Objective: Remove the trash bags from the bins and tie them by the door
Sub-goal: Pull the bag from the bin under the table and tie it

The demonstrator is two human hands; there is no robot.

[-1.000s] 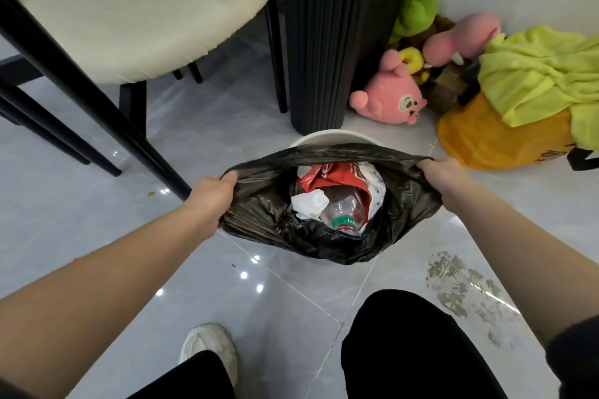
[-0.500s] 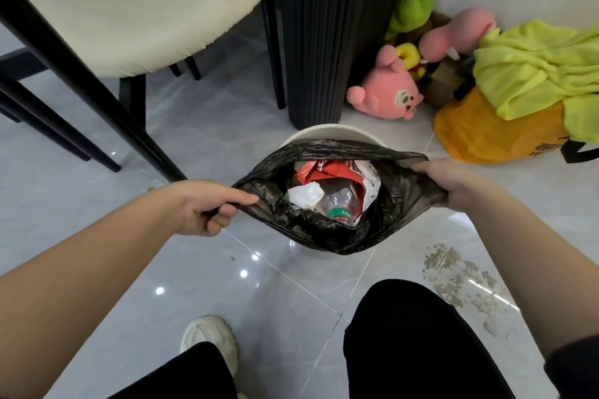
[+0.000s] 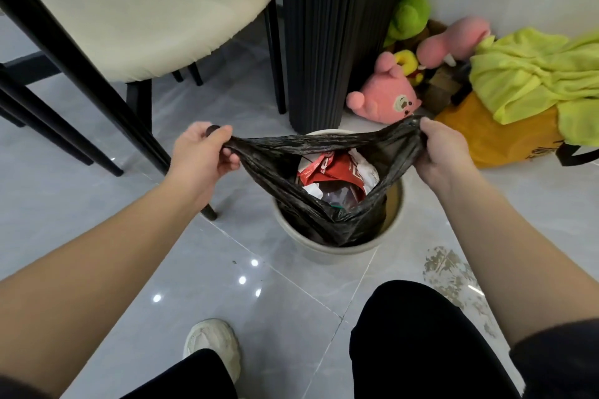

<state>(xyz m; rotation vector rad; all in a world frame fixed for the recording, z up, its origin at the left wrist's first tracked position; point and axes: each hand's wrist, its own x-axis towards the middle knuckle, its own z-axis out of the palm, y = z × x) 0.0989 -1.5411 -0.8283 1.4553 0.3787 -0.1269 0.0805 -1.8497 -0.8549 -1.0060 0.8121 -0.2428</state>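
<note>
A black trash bag [image 3: 291,191] hangs partly inside a round white bin [image 3: 337,251] on the grey tiled floor. Its mouth is stretched wide and shows a red wrapper [image 3: 330,170], white paper and a plastic bottle. My left hand [image 3: 202,152] grips the bag's bunched left corner. My right hand [image 3: 440,147] grips the right corner. Both corners are held well above the bin's rim, with the top edge pulled taut between my hands.
A cream-seated chair with black legs [image 3: 81,74] stands at the left. A black ribbed table base [image 3: 330,29] rises behind the bin. Plush toys [image 3: 385,100], an orange bag [image 3: 496,136] and yellow-green cloth [image 3: 534,74] lie at the right wall. My knees and shoe [image 3: 212,343] are near.
Both hands have gathered the bag's rim into bunched corners and pulled them apart and upward. The bag's mouth is now stretched taut, and the white bin's rim shows around it.
</note>
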